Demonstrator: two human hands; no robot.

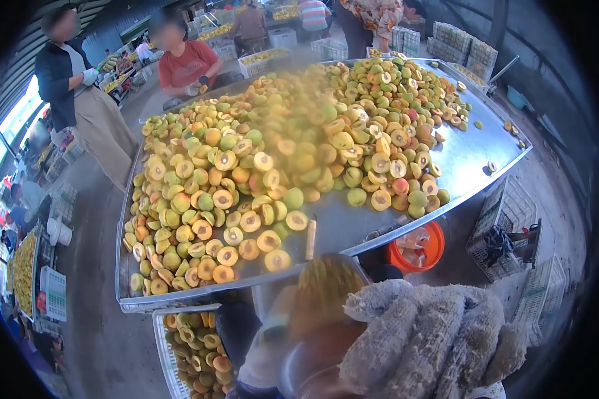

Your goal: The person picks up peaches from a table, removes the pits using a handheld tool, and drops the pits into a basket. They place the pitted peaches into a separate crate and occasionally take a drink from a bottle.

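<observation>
My right hand (432, 342), in a thick, pulp-crusted knit glove, is close to the lens at lower right. Its fingers are stretched side by side, slightly bent, with nothing visible in them. Left of it, a smeared pale glove shape (266, 359) is my left hand; its fingers are too blurred to read. Beyond my hands, a metal-topped table (353, 233) carries a large heap of halved yellow-green stone fruit (226, 199), many cut side up with pit hollows. A wooden-handled tool (311, 239) stands at the near table edge.
An orange bucket (438, 246) with wet scraps sits below the near edge. A white crate (161, 346) of fruit halves is at lower left; plastic crates (512, 206) stand right. Across the table a person (183, 66) handles fruit; another person (80, 86) stands at left.
</observation>
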